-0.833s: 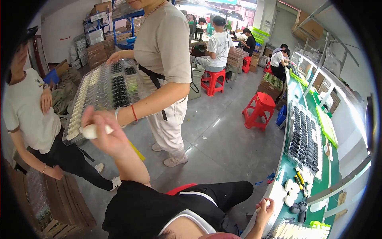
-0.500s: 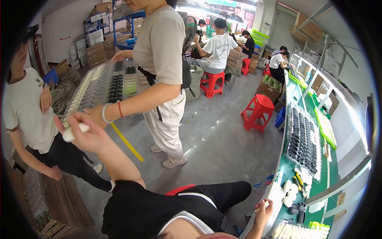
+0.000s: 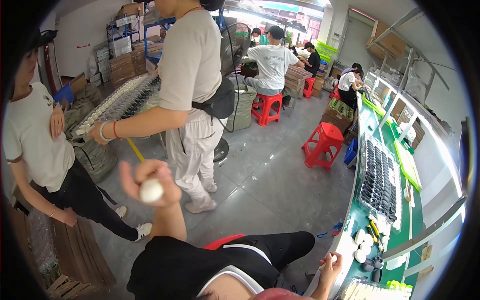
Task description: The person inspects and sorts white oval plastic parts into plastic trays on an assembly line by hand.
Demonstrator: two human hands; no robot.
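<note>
Here the left hand (image 3: pixel 150 182) is raised and clenched round a small white rounded plastic piece (image 3: pixel 151 190), near the tray a standing co-worker (image 3: pixel 192 85) carries; the right hand (image 3: pixel 330 265) rests loosely curled on the green workbench edge (image 3: pixel 350 240); a firm fingertip grip should keep the smooth piece from slipping

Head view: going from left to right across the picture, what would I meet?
Person in a white shirt → left hand holding a white egg-shaped piece → standing person in a beige shirt → red stool → tray of dark parts on the green bench.
</note>
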